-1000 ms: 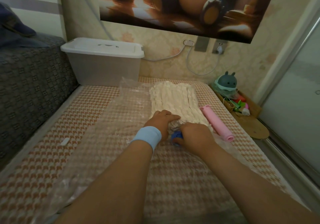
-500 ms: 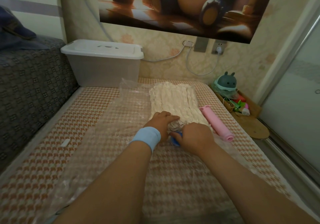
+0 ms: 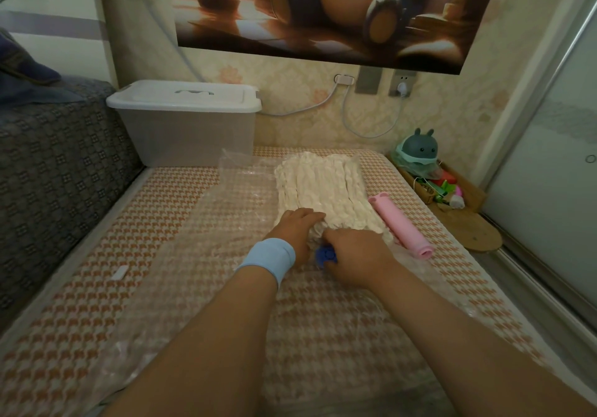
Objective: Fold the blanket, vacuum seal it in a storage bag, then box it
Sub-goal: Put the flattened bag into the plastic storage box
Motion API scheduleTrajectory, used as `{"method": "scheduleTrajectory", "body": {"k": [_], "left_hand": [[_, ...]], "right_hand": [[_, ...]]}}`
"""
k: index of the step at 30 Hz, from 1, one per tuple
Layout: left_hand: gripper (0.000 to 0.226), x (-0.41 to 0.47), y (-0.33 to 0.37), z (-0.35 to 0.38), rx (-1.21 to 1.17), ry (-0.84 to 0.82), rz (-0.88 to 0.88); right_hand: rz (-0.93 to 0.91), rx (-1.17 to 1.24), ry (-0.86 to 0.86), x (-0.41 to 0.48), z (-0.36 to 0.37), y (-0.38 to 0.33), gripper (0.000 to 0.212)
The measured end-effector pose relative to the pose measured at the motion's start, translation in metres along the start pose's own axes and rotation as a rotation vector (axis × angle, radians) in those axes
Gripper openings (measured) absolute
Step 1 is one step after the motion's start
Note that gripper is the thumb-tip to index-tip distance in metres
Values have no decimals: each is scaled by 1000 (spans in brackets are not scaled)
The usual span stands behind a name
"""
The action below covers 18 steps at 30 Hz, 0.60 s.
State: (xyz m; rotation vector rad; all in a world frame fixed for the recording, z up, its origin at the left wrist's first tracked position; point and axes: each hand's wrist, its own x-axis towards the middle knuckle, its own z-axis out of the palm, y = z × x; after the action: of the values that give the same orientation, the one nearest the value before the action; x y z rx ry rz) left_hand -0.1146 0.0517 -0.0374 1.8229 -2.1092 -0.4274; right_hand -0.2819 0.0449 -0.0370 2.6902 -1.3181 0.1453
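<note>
Pressing flat with fingers released, left hand [image 3: 298, 227] on crinkled white blanket [image 3: 323, 184] inside clear plastic storage bag [image 3: 206, 255], right hand [image 3: 355, 252] fingers grasping round blue valve cap [image 3: 324, 255] (half hidden)

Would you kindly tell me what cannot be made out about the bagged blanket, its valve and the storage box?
1. Round blue valve cap: head view, mostly covered by the right hand; its grip is hidden.
2. Clear plastic vacuum bag: head view, near end lies under both forearms and runs past the bottom edge; seal unseen.
3. Translucent storage box with white lid: head view, frosted walls hide any contents.
</note>
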Motion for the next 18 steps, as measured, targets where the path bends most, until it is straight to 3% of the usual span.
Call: {"method": "scheduleTrajectory", "body": {"k": [2, 6, 10, 15, 18], "left_hand": [[76, 0, 0, 0, 3, 3, -4], [79, 0, 3, -1, 0, -6, -12], [78, -2, 6, -4, 4, -35, -15], [77, -1, 4, -3, 18, -30, -21], [79, 2, 4, -1, 33, -26, -35]], "right_hand": [[-50, 19, -37, 3, 1, 0, 16], [95, 5, -53, 7, 1, -7, 16], [97, -40, -9, 4, 0, -12, 23], [62, -43, -106, 6, 1, -7, 8], [75, -62, -93, 6, 7, -12, 16]]}}
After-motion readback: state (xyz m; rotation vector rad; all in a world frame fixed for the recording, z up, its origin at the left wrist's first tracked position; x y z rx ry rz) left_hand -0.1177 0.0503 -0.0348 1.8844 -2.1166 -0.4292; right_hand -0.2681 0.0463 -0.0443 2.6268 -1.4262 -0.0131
